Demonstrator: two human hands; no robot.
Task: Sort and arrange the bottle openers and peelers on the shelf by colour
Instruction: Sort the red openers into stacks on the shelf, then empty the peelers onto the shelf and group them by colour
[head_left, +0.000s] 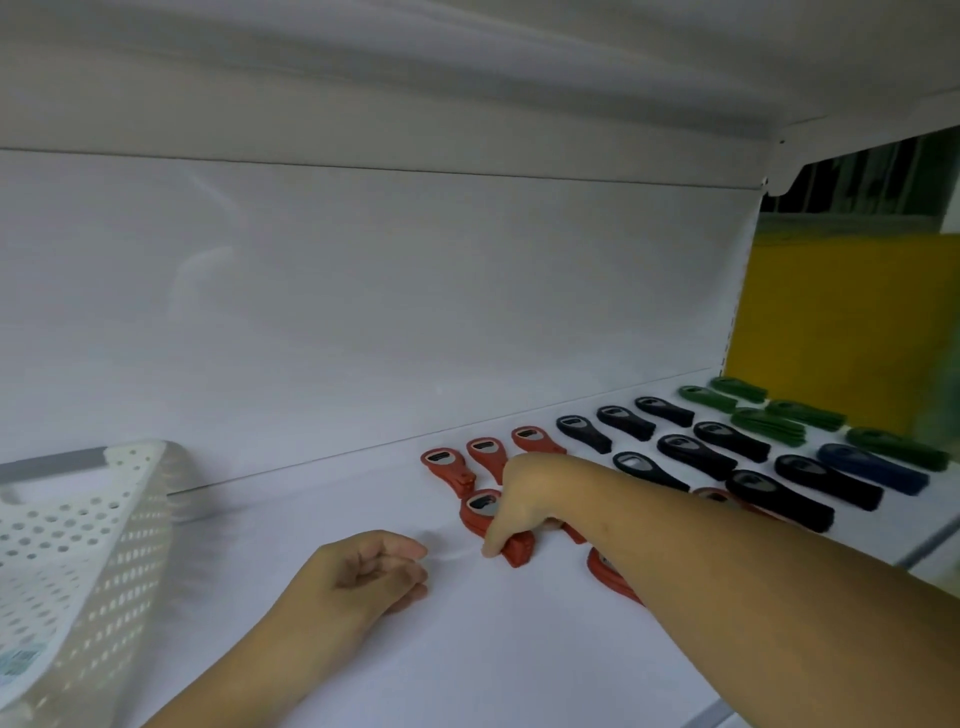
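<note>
On the white shelf lie rows of bottle openers grouped by colour. Red openers sit at the left of the rows, black ones in the middle, a blue one and green ones at the right. My right hand reaches in from the right and grips a red opener in the front row, thumb at its handle end. Another red opener lies partly under my right forearm. My left hand rests on the shelf to the left, fingers loosely curled, holding nothing.
A white perforated plastic basket stands tilted at the left edge. The shelf's back wall and the upper shelf close the space in. A yellow panel shows beyond the right end.
</note>
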